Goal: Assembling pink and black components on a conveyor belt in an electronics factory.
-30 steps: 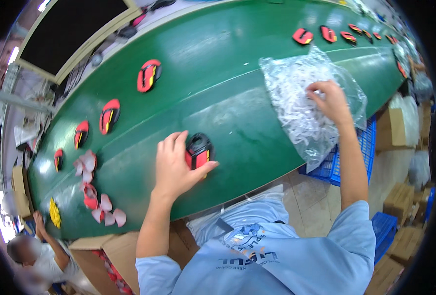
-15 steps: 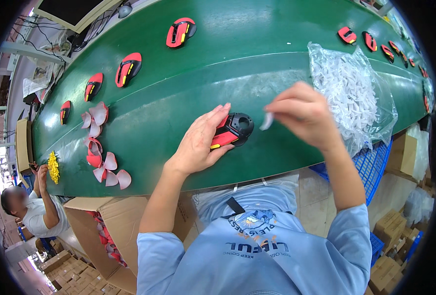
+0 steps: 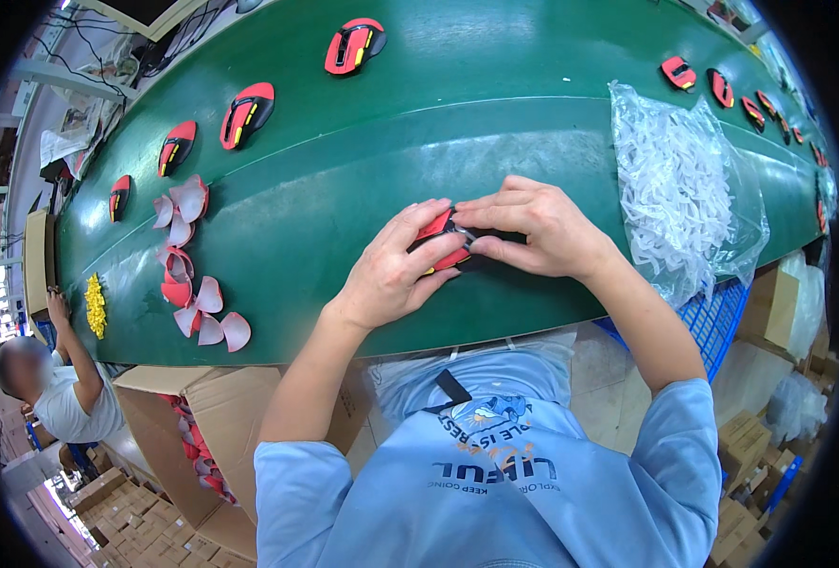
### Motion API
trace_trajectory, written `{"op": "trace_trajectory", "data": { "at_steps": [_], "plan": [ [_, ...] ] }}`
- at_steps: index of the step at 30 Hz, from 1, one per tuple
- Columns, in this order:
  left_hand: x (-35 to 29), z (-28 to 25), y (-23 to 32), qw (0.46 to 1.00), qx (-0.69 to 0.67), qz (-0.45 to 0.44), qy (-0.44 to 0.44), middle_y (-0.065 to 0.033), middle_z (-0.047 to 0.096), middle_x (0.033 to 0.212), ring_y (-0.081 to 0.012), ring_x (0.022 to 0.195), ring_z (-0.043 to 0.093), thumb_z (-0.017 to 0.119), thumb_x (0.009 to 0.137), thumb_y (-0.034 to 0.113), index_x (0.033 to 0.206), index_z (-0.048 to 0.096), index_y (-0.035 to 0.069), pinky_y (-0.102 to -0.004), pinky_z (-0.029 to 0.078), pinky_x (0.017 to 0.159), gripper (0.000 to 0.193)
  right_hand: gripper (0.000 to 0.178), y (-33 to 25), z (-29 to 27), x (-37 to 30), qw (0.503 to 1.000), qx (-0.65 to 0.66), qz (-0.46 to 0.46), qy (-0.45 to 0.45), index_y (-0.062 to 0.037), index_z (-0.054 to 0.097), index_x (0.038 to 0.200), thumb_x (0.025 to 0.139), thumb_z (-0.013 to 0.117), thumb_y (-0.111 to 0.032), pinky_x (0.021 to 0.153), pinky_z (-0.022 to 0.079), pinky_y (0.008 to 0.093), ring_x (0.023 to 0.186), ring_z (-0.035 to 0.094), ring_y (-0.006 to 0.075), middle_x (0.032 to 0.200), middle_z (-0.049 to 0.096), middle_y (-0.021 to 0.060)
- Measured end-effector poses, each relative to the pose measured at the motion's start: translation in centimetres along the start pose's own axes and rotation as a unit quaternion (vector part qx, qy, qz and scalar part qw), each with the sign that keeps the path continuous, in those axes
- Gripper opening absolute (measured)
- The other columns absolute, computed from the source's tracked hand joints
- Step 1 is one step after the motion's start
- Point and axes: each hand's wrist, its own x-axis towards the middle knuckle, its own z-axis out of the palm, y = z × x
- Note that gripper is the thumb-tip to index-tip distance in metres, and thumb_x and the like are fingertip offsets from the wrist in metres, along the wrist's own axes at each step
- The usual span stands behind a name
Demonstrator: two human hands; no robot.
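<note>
A red and black mouse-shaped housing [image 3: 433, 225] with yellow on its side rests at the middle of the green table, largely covered by fingers. My left hand [image 3: 396, 260] is closed around its left side. From the right, my right hand [image 3: 533, 227] pinches at the housing's black end, thumb and fingers meeting there. A small curved white plastic piece [image 3: 464, 233] shows only faintly between those fingertips and lies against the housing. To the right of my right hand is a clear bag of similar white pieces [image 3: 670, 189].
More red and black housings [image 3: 355, 45] stand along the green table's [image 3: 344, 312] far side. Loose red shell pieces [image 3: 208, 295] and a yellow heap of small parts [image 3: 96, 308] lie left. An open carton [image 3: 225, 417] stands below the edge. Another person [image 3: 74, 398] works far left.
My right hand has moved left, bringing the white piece onto the black end of the housing. My left hand keeps its hold. At far right and left, housings appear slightly shifted as the view moves.
</note>
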Motion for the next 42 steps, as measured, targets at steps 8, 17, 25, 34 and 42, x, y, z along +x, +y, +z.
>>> {"op": "trace_trajectory", "data": {
  "at_steps": [8, 17, 25, 34, 42],
  "plan": [
    [0.1, -0.3, -0.3, 0.994, -0.088, -0.053, 0.030, -0.0251, 0.061, 0.148, -0.0422, 0.129, 0.066, 0.095, 0.080, 0.014, 0.142, 0.052, 0.004, -0.0464, 0.058, 0.106, 0.076, 0.034, 0.8, 1.2, 0.1, 0.999, 0.043, 0.022, 0.008, -0.0093, 0.082, 0.112, 0.084, 0.089, -0.027, 0.085, 0.054, 0.0372, 0.091, 0.071, 0.0265, 0.116, 0.080, 0.0066],
    [0.4, -0.3, -0.1, 0.999, 0.026, 0.020, 0.013, -0.0242, 0.062, 0.148, -0.0431, 0.135, 0.062, 0.095, 0.078, 0.017, 0.137, 0.062, 0.004, -0.0511, 0.052, 0.115, 0.068, 0.034, 0.8, 1.4, -0.6, 0.999, -0.016, 0.017, 0.024, -0.0119, 0.083, 0.113, 0.086, 0.087, -0.033, 0.082, 0.054, 0.0358, 0.089, 0.071, 0.0246, 0.113, 0.081, 0.0038],
    [0.0, 0.5, -0.3, 0.998, -0.036, -0.013, 0.043, -0.0201, 0.063, 0.148, -0.0421, 0.133, 0.064, 0.093, 0.080, 0.018, 0.142, 0.058, 0.005, -0.0509, 0.052, 0.114, 0.073, 0.041, 0.3, 1.1, -0.8, 0.998, 0.041, 0.045, 0.008, -0.0071, 0.080, 0.118, 0.084, 0.090, -0.026, 0.089, 0.056, 0.0385, 0.099, 0.071, 0.0265, 0.117, 0.079, 0.0067],
    [0.2, 0.3, -0.6, 0.997, -0.066, -0.034, 0.037, -0.0209, 0.064, 0.147, -0.0404, 0.134, 0.064, 0.095, 0.077, 0.017, 0.147, 0.054, 0.005, -0.0505, 0.052, 0.115, 0.082, 0.036, 1.4, -0.1, 0.6, 0.996, 0.029, -0.025, -0.075, -0.0122, 0.081, 0.114, 0.084, 0.087, -0.030, 0.085, 0.057, 0.0396, 0.095, 0.067, 0.0259, 0.113, 0.079, 0.0020],
    [-0.1, -0.7, 0.5, 0.997, 0.064, 0.035, 0.006, -0.0179, 0.064, 0.146, -0.0400, 0.134, 0.063, 0.092, 0.077, 0.016, 0.139, 0.064, 0.002, -0.0482, 0.053, 0.113, 0.069, 0.036, 1.1, 2.1, -1.7, 0.998, -0.050, -0.025, 0.013, -0.0095, 0.083, 0.112, 0.080, 0.090, -0.026, 0.073, 0.046, 0.0384, 0.077, 0.057, 0.0236, 0.120, 0.081, 0.0047]
  ]
}}
